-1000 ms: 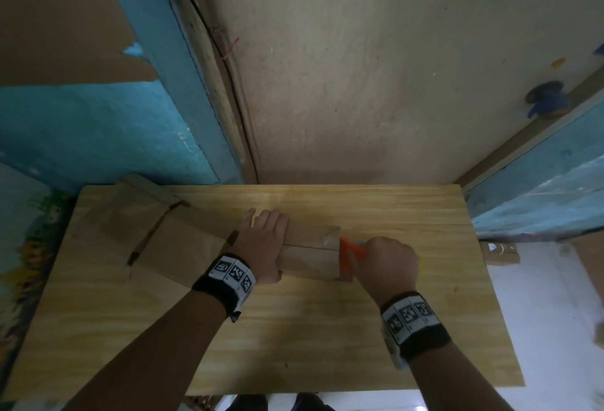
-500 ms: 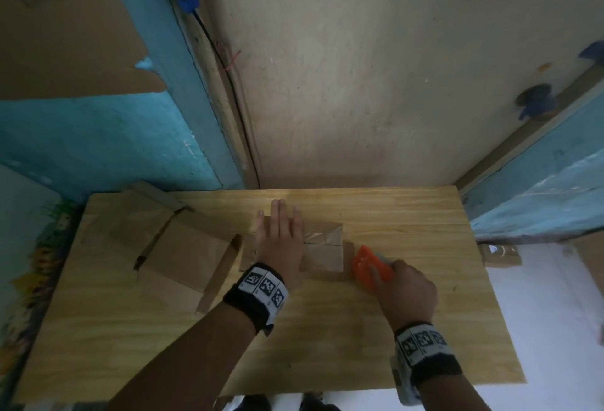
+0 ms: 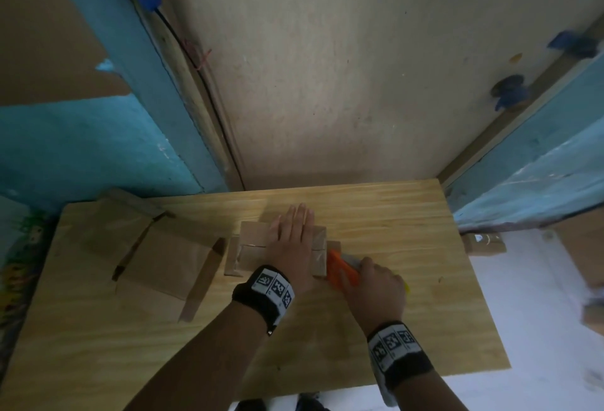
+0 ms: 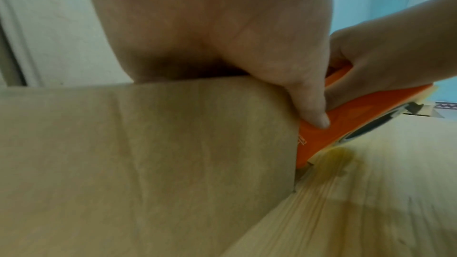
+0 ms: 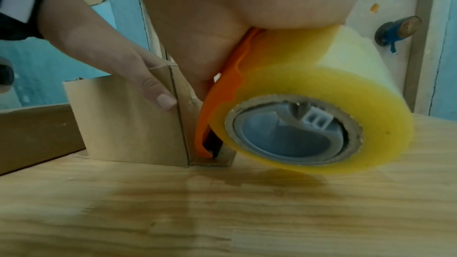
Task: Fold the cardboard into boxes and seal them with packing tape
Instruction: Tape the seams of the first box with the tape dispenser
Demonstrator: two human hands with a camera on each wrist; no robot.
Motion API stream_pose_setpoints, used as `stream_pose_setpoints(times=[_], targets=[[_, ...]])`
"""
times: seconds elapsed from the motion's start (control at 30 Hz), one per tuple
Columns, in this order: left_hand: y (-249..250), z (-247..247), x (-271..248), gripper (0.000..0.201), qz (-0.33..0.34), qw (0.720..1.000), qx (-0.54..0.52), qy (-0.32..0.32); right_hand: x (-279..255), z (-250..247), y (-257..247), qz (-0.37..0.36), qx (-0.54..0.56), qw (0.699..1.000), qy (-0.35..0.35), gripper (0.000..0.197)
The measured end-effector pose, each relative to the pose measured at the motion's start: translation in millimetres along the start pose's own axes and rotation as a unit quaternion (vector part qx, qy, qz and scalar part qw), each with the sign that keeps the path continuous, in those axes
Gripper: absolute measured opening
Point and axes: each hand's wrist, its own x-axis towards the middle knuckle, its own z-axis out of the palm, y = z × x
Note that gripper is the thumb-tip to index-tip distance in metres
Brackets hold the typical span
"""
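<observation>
The left hand (image 3: 292,240) lies flat, palm down, fingers straight and together pointing away from the body, thumb (image 5: 158,95) hanging down beside the palm. The right hand (image 3: 376,283) sits just to its right, lower, fingers curled in a grip with the knuckles up. Both forearms reach forward from the lower edge, each wrist wrapped in a black band with printed markers.

Head view: high above the table (image 3: 359,329), looking steeply down and forward toward the wall. Wrist views: low and close, near table level, facing each other across the box (image 4: 148,153) and orange tape dispenser (image 5: 217,105), which all three views share.
</observation>
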Motion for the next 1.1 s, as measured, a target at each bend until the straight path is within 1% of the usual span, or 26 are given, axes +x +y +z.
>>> stream_pose_setpoints(times=[0.07, 0.13, 0.23, 0.3, 0.37, 0.43, 0.5, 0.57, 0.63, 0.7, 0.77, 0.83, 0.87, 0.93, 1.0, 1.03, 1.1], targets=[[5.2, -2.1, 2.1, 0.137, -0.014, 1.0, 0.021, -0.003, 0.1, -1.7, -2.1, 0.003, 0.007, 1.0, -0.001, 0.053], [8.5, -5.4, 3.9, 0.142, -0.018, 0.999, 0.032, -0.011, 0.1, -4.7, -3.5, 0.009, 0.015, 1.0, -0.018, 0.051], [2.7, -6.2, 0.7, 0.146, -0.007, 1.0, 0.018, -0.024, 5.2, -9.5, -0.6, 0.034, 0.045, 0.998, -0.041, 0.05], [-3.6, -7.4, -5.3, 0.144, 0.008, 0.998, 0.001, -0.055, 11.1, -15.8, 6.0, 0.074, 0.095, 0.992, -0.044, 0.055], [-9.7, -13.2, -10.9, 0.143, 0.019, 0.994, -0.023, -0.107, 17.2, -25.3, 14.1, 0.111, 0.16, 0.981, -0.024, 0.058], [-14.5, -19.4, -12.0, 0.143, 0.025, 0.989, -0.042, -0.138, 23.3, -34.2, 20.2, 0.125, 0.223, 0.967, 0.004, 0.06], [-14.2, -23.8, -13.5, 0.145, 0.009, 0.988, -0.068, -0.137, 28.9, -44.0, 23.9, 0.123, 0.28, 0.952, 0.031, 0.066], [-10.2, -23.0, -17.8, 0.146, -0.024, 0.988, -0.096, -0.118, 33.9, -56.6, 26.4, 0.12, 0.332, 0.934, 0.051, 0.069], [-8.6, -17.0, -22.5, 0.141, -0.051, 0.987, -0.12, -0.093, 36.0, -77.7, 25.4, 0.112, 0.361, 0.924, 0.06, 0.062], [-14.1, -8.4, -23.5, 0.137, -0.078, 0.98, -0.166, -0.073, 36.4, -98.4, 21.9, 0.081, 0.403, 0.91, 0.062, 0.054], [-22.6, -1.1, -24.1, 0.128, -0.095, 0.964, -0.239, -0.062, 34.5, -112.7, 15.6, 0.034, 0.454, 0.889, 0.054, 0.057], [-29.5, 5.6, -23.9, 0.115, -0.107, 0.937, -0.327, -0.057, 31.2, -120.8, 6.8, -0.003, 0.515, 0.856, 0.032, 0.053], [-31.5, 9.1, -24.0, 0.111, -0.113, 0.922, -0.366, -0.062, 29.9, -122.6, 1.5, -0.018, 0.543, 0.839, 0.017, 0.05], [-31.8, 14.9, -24.6, 0.11, -0.133, 0.895, -0.418, -0.078, 28.2, -124.5, -10.5, -0.04, 0.584, 0.811, -0.019, 0.046], [-26.0, 18.2, -27.5, 0.105, -0.144, 0.867, -0.468, -0.096, 28.0, -122.8, -23.3, -0.06, 0.608, 0.789, -0.059, 0.042], [-20.4, 20.0, -28.8, 0.098, -0.147, 0.852, -0.493, -0.097, 28.5, -120.4, -27.8, -0.07, 0.611, 0.785, -0.076, 0.043], [-13.6, 24.0, -32.4, 0.088, -0.159, 0.834, -0.521, -0.085, 30.3, -115.0, -36.0, -0.092, 0.59, 0.795, -0.106, 0.049]])
